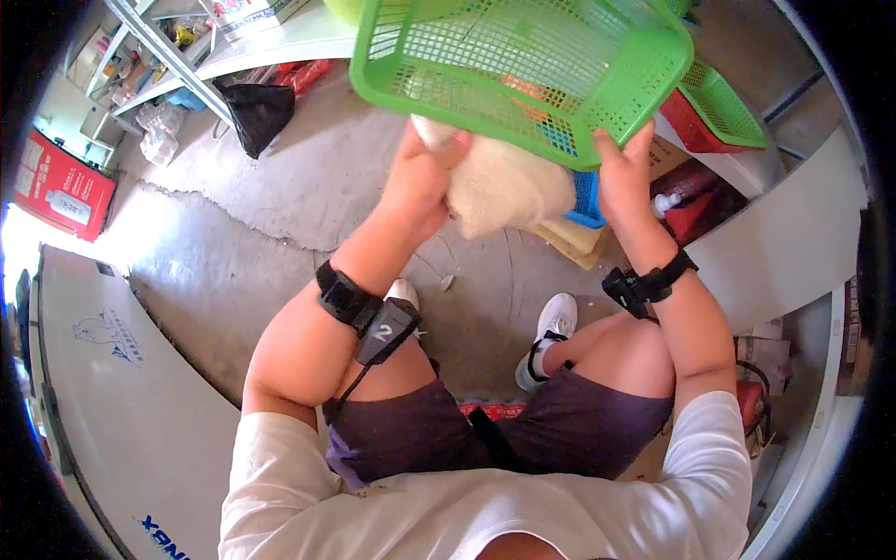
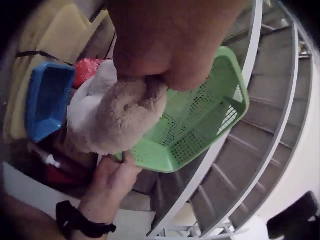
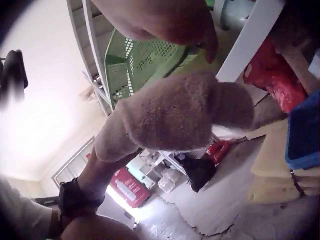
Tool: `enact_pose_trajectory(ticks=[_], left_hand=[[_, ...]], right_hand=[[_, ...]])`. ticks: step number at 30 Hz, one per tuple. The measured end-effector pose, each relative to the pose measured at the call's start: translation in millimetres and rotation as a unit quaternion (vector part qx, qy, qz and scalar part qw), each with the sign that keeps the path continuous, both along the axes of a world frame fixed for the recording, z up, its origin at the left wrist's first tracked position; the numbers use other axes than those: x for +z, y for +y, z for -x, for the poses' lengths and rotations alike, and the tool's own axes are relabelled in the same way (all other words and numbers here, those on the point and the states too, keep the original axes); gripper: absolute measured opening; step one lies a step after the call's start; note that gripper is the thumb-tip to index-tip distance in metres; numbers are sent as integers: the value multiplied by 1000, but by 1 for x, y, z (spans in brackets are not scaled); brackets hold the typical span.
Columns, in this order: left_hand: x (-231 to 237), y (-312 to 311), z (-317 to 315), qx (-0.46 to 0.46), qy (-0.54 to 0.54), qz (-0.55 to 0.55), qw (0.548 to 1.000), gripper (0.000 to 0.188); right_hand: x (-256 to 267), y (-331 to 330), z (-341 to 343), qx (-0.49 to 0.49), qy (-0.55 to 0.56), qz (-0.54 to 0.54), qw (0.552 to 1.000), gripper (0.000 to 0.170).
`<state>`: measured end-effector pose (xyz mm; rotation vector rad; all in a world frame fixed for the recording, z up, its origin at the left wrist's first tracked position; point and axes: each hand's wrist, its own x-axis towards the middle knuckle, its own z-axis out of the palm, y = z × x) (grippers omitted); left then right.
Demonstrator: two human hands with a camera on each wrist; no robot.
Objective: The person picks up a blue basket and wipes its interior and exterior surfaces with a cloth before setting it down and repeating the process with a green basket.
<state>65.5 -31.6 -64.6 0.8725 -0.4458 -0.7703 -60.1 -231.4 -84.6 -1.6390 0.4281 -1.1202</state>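
A folded, fluffy beige towel [image 1: 509,182] hangs below a green plastic basket [image 1: 644,89]. My left hand [image 1: 420,182] grips the towel's left end, with the thumb on top. In the left wrist view the left hand [image 2: 165,50] covers part of the towel [image 2: 127,117], which overlaps the basket. My right hand [image 1: 625,177] pinches the near right corner of the basket's rim, thumb on the outside. The basket is raised in front of me and tilted, its mesh side showing. In the right wrist view the towel [image 3: 170,112] hides most of the left hand.
Another green basket [image 1: 723,107] lies at the right. Below the towel are a blue basket [image 1: 585,201] and yellowish foam sheets [image 1: 571,241]. A white shelf [image 1: 280,49] stands at the back left, a black bag [image 1: 257,117] under it. White curved panels [image 1: 121,373] flank me.
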Motion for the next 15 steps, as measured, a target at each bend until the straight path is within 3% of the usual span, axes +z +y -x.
enact_pose_trajectory(ticks=[6, 10, 15], left_hand=[[5, 17, -34, 60, 33, 112, 991, 50], [10, 13, -22, 60, 23, 103, 993, 51], [11, 1, 13, -25, -38, 26, 999, 58]], right_hand=[[-12, -19, 2, 20, -21, -122, 992, 59], [-8, -7, 2, 57, -31, -160, 985, 65], [-2, 21, -7, 75, -32, -173, 982, 69]])
